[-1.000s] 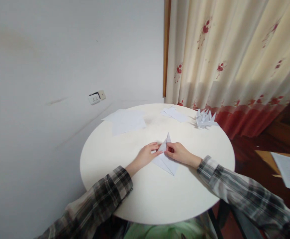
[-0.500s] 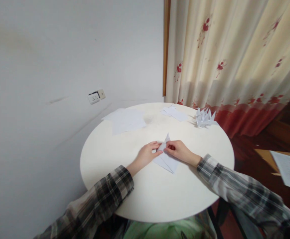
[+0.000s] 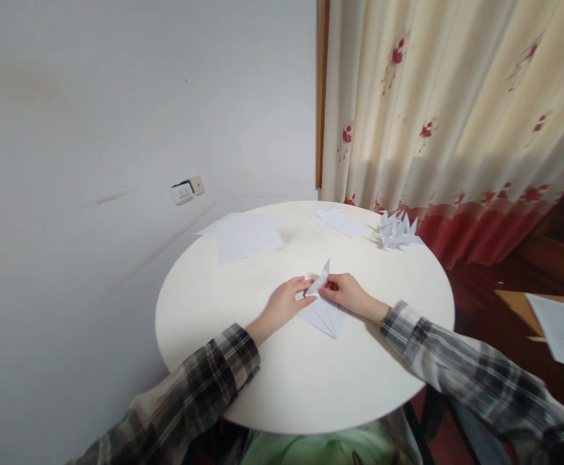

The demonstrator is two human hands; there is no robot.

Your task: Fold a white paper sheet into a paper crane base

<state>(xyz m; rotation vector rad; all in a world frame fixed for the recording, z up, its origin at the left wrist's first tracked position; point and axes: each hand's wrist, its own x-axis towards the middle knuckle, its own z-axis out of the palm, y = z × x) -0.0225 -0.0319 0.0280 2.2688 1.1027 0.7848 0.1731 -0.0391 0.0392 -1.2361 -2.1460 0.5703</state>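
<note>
A partly folded sheet of white paper [image 3: 321, 316] lies on the round white table [image 3: 282, 394], its lower part flat with creases meeting at a point toward me. A narrow flap of it stands up between my hands. My left hand [image 3: 287, 302] pinches the flap's left base between thumb and fingers. On the other side my right hand [image 3: 347, 290] grips the flap's right edge, its fingers curled. The fingertips cover part of the folds.
Large white sheets [image 3: 247, 237] lie at the table's back left, smaller paper pieces [image 3: 338, 221] at the back. A cluster of folded paper shapes [image 3: 396, 230] stands at the back right. Beyond are a wall with a socket [image 3: 183, 193] and a floral curtain [image 3: 446, 116].
The upright flap has narrowed and curled between my fingers, and more of the creased lower paper shows. Both hands have stayed in nearly the same place.
</note>
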